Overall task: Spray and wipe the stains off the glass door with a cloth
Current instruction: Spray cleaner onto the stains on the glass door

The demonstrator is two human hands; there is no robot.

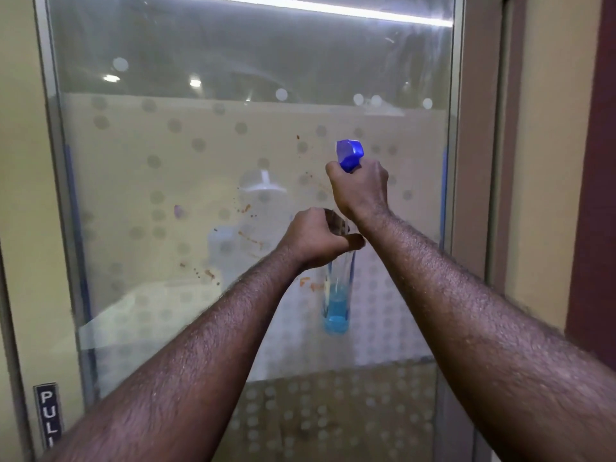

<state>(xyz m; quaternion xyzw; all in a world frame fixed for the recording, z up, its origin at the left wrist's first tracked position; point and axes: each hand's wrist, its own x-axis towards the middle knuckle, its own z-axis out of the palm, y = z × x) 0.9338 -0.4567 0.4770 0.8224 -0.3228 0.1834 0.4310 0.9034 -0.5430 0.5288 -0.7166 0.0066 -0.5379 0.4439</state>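
Both forearms reach toward the glass door (166, 181), right hand (361, 191) closed on the spray bottle (337, 305) trigger neck, left hand (315, 240) gripping its body; brown stains (248, 240) remain, wiping apparently unstarted, no cloth visible.

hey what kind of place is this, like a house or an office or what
Probably an office or commercial building rather than a home. The metal-framed glass door carries a frosted band of dots, there's a PULL sign on the frame, and a strip ceiling light reflects in the glass.
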